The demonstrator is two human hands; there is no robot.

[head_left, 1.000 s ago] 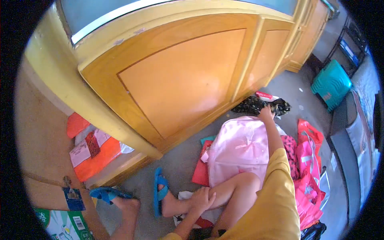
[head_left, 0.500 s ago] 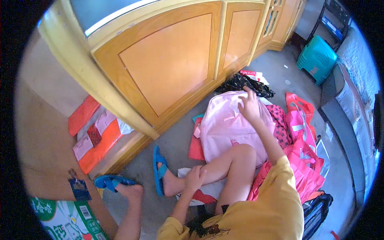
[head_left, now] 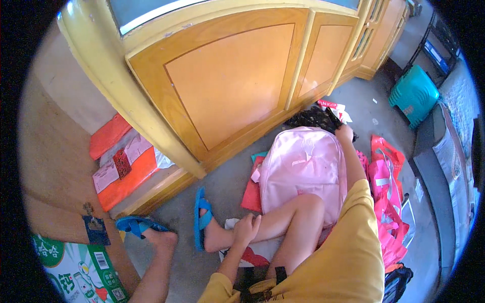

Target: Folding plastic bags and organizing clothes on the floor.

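A pink backpack (head_left: 303, 164) lies on the floor in front of my bent knee, its front pocket facing up. Beyond its top edge is a crumpled black plastic bag (head_left: 309, 119). My right hand (head_left: 344, 134) reaches past the backpack's right side, its fingers closed on a raised fold of the black bag; the fingertips are partly hidden. My left hand (head_left: 246, 230) rests on my shin with thumb and finger apart and nothing in it.
Pink and red bags (head_left: 386, 202) are heaped at the right, near a grey cushioned seat (head_left: 447, 151). A teal plastic stool (head_left: 414, 96) stands far right. Wooden cabinets (head_left: 232, 81) line the back. Orange packages (head_left: 129, 174) lie at left, above a green-and-white carton (head_left: 83, 272).
My right hand has moved from above the backpack's top to the right and closed on the black bag, lifting a fold of it. My left hand stays on my shin. The view has shifted slightly.
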